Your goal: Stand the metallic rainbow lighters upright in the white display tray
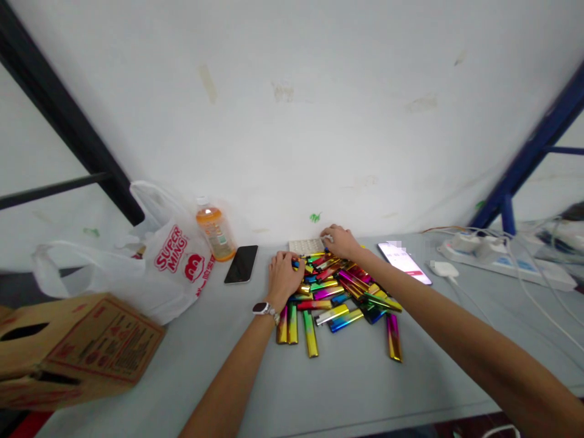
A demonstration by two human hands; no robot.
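Note:
A heap of shiny, metallic-coloured lighters (323,292) lies on the grey table between my forearms. My left hand (285,277), with a watch on its wrist, is at the heap's left edge, its fingers curled around a lighter (295,264) whose blue and red end peeks out. Behind the heap, against the wall, sits a pale tray (305,246) with a grid of small holes. At the tray's right end my right hand (340,242) is closed, fingertips together over a small whitish piece that is too small to name.
On the left stand a cardboard box (109,347), a white plastic bag (168,274) and an orange drink bottle (216,234). A dark phone (241,264) lies beside them. To the right are a lit phone (404,263), a white charger (444,269) and a power strip (506,261) with cables.

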